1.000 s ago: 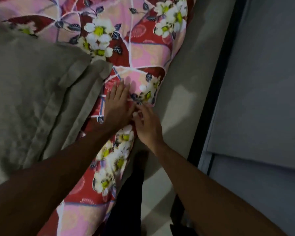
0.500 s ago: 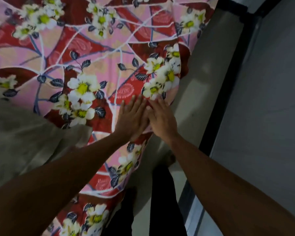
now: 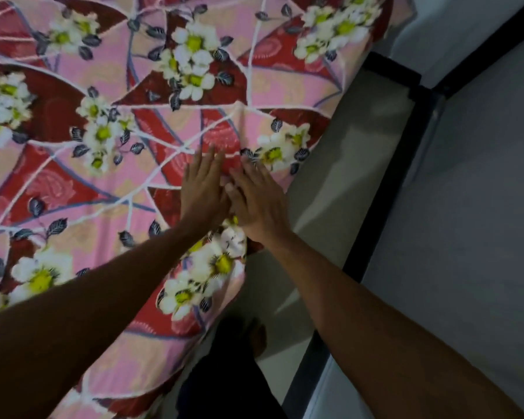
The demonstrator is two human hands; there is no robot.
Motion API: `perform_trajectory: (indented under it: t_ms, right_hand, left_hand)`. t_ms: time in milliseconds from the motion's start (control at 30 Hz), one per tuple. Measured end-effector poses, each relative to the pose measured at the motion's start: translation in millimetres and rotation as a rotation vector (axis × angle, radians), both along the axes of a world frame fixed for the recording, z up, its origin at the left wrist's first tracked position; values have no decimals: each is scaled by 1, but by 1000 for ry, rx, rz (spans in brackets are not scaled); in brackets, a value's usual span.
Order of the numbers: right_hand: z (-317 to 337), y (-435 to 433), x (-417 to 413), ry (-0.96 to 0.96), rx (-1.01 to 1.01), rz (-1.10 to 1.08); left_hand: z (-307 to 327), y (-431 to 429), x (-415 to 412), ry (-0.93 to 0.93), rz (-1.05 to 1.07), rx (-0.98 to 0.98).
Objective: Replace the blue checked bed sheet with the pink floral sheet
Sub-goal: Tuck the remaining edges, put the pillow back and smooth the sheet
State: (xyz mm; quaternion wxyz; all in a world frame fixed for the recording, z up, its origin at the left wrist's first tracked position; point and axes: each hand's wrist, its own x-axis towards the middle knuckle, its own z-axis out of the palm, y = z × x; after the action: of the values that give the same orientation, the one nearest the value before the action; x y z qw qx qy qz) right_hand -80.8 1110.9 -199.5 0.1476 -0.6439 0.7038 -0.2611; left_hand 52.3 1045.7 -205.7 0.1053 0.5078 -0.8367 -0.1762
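Lying flat on the pink floral sheet (image 3: 109, 189), left hand (image 3: 201, 192) and right hand (image 3: 257, 201), fingers straight

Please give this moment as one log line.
pink floral sheet: spread out; left hand: flat on it; right hand: flat, near edge

Pink floral sheet (image 3: 103, 192) cut off at left, far and near edges, surface beneath it hidden, palms of left hand (image 3: 201, 192) and right hand (image 3: 259, 201) hidden against fabric, both forearms cut at near edge, foot (image 3: 256, 337) dim, outline unclear.
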Motion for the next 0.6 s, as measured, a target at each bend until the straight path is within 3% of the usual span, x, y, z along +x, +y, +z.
perform_trajectory:
  t_ms: [133, 233, 367, 500, 600]
  right_hand:
    - [-10, -46, -50, 53, 139, -67]
    - [-18, -62, -107, 93, 32, -150]
    - [-25, -94, -180, 46, 20, -171]
    - [-35, -140, -250, -273, 14, -645]
    - [-25, -181, -298, -690, 234, -882]
  left_hand:
    - [-11, -38, -51, -174, -140, 84]
    - [-22, -40, -101, -254, -209, 21]
    - [-22, -70, -169, -164, -232, -21]
    - [-10, -124, -235, 59, -245, -1]
    - [-3, -174, -273, 52, -260, -19]
